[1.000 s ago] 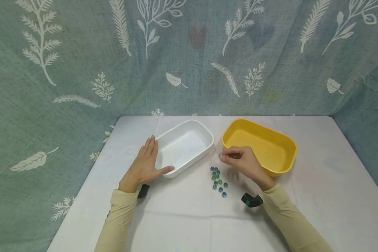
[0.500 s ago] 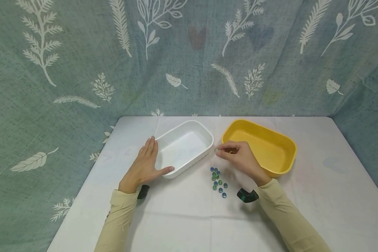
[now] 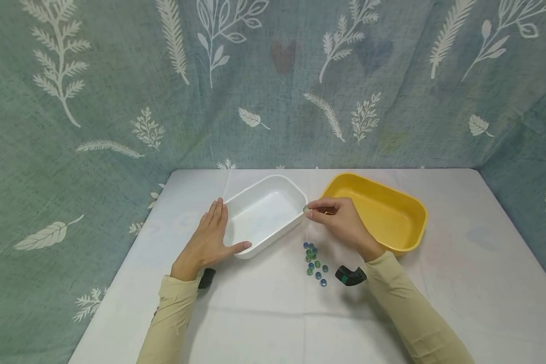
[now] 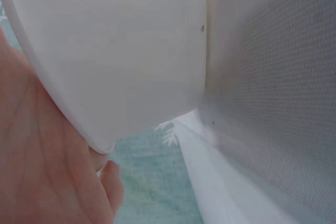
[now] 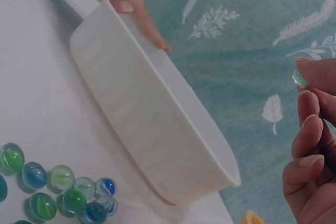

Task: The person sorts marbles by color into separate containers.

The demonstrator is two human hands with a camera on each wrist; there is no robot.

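Observation:
Between thumb and forefinger, my right hand point(image 3: 341, 221) pinches a green glass marble point(image 5: 300, 78). In the head view that hand is at the right rim of a white rectangular tub point(image 3: 273, 234), above table level. My left hand point(image 3: 208, 240) rests on the tub's left end with fingers straight and thumb spread along the near rim. The left wrist view shows its palm against the tub's outer wall point(image 4: 121, 51). Several blue and green marbles point(image 3: 317, 264) lie loose on the white cloth, nearer than both hands' fingertips.
A yellow rectangular tub point(image 3: 391, 215) stands to the right of the white one, partly behind my right hand. Dark curved devices point(image 3: 350, 276) sit at both wrists. A patterned teal cloth point(image 3: 273, 101) hangs behind the table's far edge.
My right hand has moved left and slightly farther away with the green marble, from beside the yellow tub to the white tub's rim. My left hand has stayed in place.

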